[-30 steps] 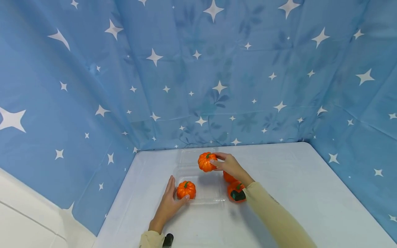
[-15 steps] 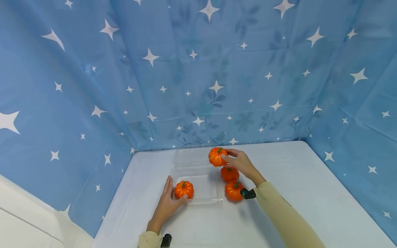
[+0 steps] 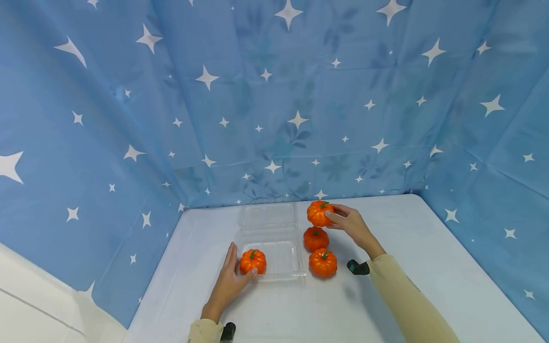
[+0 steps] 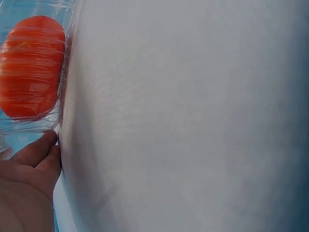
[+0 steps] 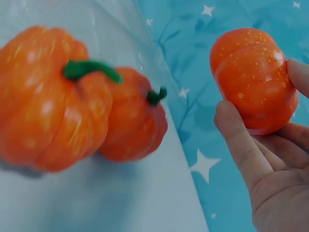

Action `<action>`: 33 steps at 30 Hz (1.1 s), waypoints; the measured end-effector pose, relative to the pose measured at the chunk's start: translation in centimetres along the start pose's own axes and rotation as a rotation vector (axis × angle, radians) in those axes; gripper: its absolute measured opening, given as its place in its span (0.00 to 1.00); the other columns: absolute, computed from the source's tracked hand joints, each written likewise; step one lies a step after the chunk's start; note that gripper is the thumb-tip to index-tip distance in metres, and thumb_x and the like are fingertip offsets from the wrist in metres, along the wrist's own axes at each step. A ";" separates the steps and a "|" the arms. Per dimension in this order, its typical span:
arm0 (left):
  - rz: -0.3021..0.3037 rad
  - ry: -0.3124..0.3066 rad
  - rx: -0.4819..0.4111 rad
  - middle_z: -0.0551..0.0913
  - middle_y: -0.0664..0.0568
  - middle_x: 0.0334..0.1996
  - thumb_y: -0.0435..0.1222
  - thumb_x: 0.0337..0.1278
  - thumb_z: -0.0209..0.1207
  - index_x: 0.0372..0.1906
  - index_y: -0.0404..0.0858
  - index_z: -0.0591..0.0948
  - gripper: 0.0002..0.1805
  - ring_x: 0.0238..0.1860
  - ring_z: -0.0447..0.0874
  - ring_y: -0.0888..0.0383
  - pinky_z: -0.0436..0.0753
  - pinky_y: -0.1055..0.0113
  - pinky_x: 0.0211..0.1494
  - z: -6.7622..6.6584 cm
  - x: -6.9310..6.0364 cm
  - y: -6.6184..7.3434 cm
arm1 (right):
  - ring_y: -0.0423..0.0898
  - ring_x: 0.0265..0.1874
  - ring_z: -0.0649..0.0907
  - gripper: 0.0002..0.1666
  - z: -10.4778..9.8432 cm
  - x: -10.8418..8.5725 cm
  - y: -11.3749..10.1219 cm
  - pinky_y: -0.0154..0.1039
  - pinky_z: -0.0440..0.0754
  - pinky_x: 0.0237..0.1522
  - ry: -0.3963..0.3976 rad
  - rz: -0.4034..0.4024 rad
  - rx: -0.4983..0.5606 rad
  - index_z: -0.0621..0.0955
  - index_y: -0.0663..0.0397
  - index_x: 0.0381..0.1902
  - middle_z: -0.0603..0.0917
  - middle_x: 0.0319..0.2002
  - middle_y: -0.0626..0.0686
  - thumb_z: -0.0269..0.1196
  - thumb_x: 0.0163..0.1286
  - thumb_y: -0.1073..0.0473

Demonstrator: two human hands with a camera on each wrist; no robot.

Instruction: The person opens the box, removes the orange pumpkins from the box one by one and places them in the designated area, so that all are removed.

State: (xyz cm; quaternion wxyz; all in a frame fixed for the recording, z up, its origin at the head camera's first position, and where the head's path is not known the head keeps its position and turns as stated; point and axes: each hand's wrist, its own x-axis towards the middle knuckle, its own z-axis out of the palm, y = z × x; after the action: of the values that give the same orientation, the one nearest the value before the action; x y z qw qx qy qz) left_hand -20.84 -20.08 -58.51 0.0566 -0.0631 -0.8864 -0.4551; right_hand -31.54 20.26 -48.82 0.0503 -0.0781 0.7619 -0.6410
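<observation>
The right hand (image 3: 352,226) is pinching a raised pumpkin (image 3: 319,213) between thumb and fingers, while the left hand (image 3: 229,285), fingers spread from thumb, is bracketing a second pumpkin (image 3: 253,262) inside a clear container (image 3: 283,257).

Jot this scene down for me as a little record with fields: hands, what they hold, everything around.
Right hand: holds a pumpkin between thumb and fingers
Left hand: beside the clear container, at its left
Lid: open, behind
Inside: one pumpkin
Table: white; two more pumpkins right of the container
Backdrop: blue, white stars
</observation>
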 end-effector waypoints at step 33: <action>-0.023 -0.013 -0.032 0.44 0.41 0.87 0.58 0.63 0.71 0.86 0.29 0.49 0.63 0.80 0.62 0.37 0.65 0.47 0.78 -0.1 0.1 0.0 | 0.67 0.62 0.79 0.42 -4.2 -3.2 7.3 0.47 0.86 0.61 0.134 0.210 -0.167 0.64 0.72 0.80 0.69 0.72 0.75 0.63 0.83 0.49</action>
State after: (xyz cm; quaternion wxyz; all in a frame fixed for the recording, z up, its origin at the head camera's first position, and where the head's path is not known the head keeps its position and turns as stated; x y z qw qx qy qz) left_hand -20.93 -20.14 -58.40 0.0446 -0.0568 -0.8800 -0.4695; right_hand -29.51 26.10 -55.35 0.0593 0.0413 0.8181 -0.5705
